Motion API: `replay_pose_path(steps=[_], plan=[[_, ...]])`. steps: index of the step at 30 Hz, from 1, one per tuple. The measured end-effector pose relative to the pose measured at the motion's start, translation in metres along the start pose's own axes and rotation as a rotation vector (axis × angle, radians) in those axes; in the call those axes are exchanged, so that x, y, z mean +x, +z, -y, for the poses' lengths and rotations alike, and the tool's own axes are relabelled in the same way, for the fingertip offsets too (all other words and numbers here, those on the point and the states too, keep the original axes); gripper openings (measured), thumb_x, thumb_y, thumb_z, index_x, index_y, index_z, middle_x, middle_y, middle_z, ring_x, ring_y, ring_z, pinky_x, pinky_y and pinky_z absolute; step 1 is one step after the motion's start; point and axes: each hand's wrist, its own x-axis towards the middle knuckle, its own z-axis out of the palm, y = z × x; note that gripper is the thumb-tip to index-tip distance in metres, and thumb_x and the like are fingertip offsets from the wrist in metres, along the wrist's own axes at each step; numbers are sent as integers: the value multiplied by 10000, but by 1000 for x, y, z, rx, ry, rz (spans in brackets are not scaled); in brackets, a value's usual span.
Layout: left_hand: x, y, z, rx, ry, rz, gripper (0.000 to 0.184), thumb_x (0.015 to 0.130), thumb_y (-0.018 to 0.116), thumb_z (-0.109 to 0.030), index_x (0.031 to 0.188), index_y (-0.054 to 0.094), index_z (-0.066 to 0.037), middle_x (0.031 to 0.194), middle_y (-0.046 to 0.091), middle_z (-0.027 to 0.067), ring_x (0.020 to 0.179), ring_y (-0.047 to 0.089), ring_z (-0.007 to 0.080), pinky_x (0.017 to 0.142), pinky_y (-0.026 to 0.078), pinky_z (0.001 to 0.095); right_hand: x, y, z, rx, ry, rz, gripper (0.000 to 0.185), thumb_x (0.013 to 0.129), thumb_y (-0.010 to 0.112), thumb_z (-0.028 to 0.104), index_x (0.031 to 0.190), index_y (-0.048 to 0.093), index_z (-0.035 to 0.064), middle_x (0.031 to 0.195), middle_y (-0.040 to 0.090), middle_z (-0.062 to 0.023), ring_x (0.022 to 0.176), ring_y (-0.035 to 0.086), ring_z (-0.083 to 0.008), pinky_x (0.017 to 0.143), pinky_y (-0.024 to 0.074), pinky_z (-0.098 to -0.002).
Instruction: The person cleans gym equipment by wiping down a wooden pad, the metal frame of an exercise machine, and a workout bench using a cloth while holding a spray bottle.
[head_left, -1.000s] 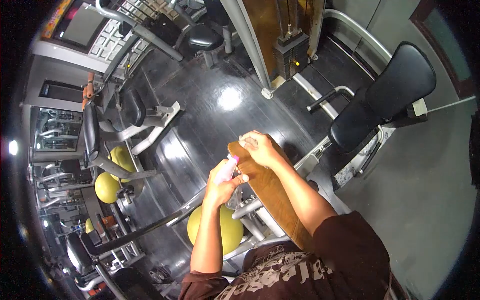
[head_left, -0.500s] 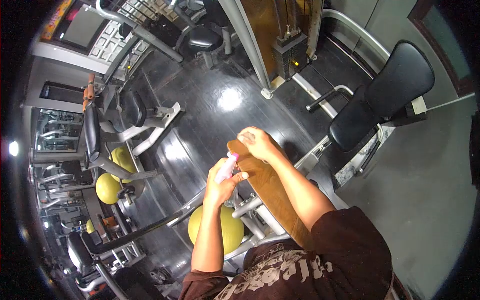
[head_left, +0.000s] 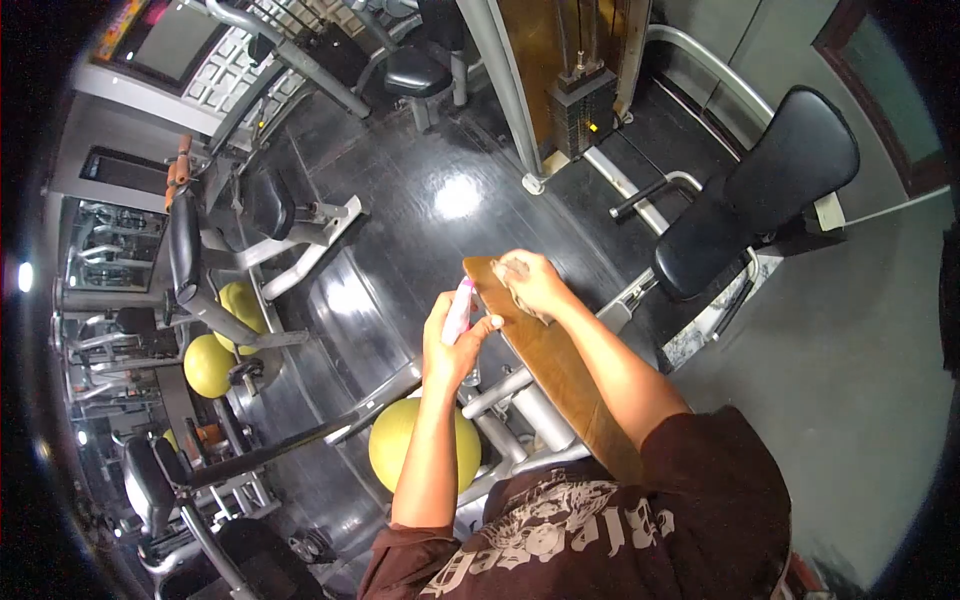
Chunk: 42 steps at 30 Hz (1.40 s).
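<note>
My left hand (head_left: 446, 346) is wrapped round a spray bottle (head_left: 459, 312) with a white and pink head. Its clear lower body shows in part below my fingers. A long brown padded or wooden bench board (head_left: 560, 370) runs from my torso away to the front, and the bottle is beside its left edge. On the far part of that board, my right hand (head_left: 538, 287) presses a crumpled greyish cloth (head_left: 513, 270) to the surface. Most of the cloth is hidden under my fingers.
Yellow exercise balls (head_left: 425, 445) lie below and left. A grey metal frame (head_left: 540, 415) supports the board. A black-padded machine seat (head_left: 690, 250) and a weight stack (head_left: 582, 110) stand right and ahead. Another padded machine (head_left: 270, 205) is at left on the dark floor.
My right hand has shifted slightly right and nearer along the board, and the cloth under it shows more. My left hand still holds the bottle, now a little more upright.
</note>
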Motion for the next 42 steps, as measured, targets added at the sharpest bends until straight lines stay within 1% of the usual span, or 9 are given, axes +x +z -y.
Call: replay_pose_path(steps=[3, 7, 15, 20, 21, 26, 27, 30, 42], plan=[[-15, -1, 8, 39, -47, -39, 407, 780, 885, -243, 1017, 631, -31, 860, 611, 16, 782, 554, 123, 727, 484, 291, 35, 25, -3, -9, -330, -123, 134, 951, 689, 142, 1026, 672, 32, 830, 676, -59, 819, 672, -135, 754, 545, -284], [-43, -5, 43, -123, 98, -113, 320, 865, 819, -216, 1031, 637, -12, 861, 623, 35, 794, 567, 130, 758, 488, 280, -3, 31, 44, -186, -451, -111, 120, 928, 704, 113, 987, 692, 9, 989, 712, -111, 947, 684, -181, 867, 534, -305], [-129, -38, 90, -158, 13, -178, 227, 885, 775, -134, 998, 665, 29, 868, 623, 54, 802, 576, 135, 748, 484, 278, -135, -2, 3, -238, -510, -80, 121, 925, 710, 101, 991, 696, 1, 936, 653, -113, 915, 661, -210, 847, 511, -304], [-168, -45, 98, -296, -90, -160, 203, 890, 768, -99, 1032, 685, 21, 860, 630, 23, 770, 574, 87, 706, 488, 248, -80, 28, 18, -363, -759, -202, 61, 886, 695, 60, 938, 693, 29, 905, 655, -118, 846, 654, -280, 783, 524, -356], [-173, -44, 100, -285, -55, -178, 193, 891, 765, -98, 1021, 683, 20, 849, 628, 22, 758, 575, 85, 698, 490, 249, -68, 41, 31, -280, -579, -171, 97, 858, 715, 88, 941, 694, 41, 920, 662, -131, 863, 646, -329, 784, 528, -392], [-193, -35, 84, -299, 37, -209, 165, 893, 769, -118, 944, 669, 3, 796, 623, 11, 707, 572, 77, 671, 492, 255, -54, 73, 83, -977, -632, -72, 151, 857, 655, 141, 988, 711, 89, 983, 657, -134, 980, 642, -337, 850, 545, -433], [-197, -34, 80, -294, 54, -196, 162, 894, 769, -114, 945, 662, -3, 795, 625, 8, 695, 576, 76, 649, 490, 250, -64, 79, 85, -1081, -536, -136, 196, 837, 633, 101, 1018, 708, 107, 1118, 617, -138, 1080, 597, -376, 872, 554, -467], [-219, -38, 71, -297, 47, -139, 174, 892, 779, -131, 938, 654, -18, 786, 626, -4, 682, 575, 70, 619, 480, 240, -90, 75, 71, -1189, -603, -130, 221, 834, 630, 92, 1043, 703, 101, 1229, 562, -145, 1130, 546, -426, 872, 553, -515], [-323, -34, 61, -345, 7, -156, 147, 894, 764, -118, 918, 655, -22, 775, 628, -12, 683, 573, 60, 621, 472, 232, -223, 59, 38, -1242, -546, -216, 176, 914, 539, 95, 1023, 663, 34, 1151, 532, -167, 1063, 560, -432, 797, 582, -501]])
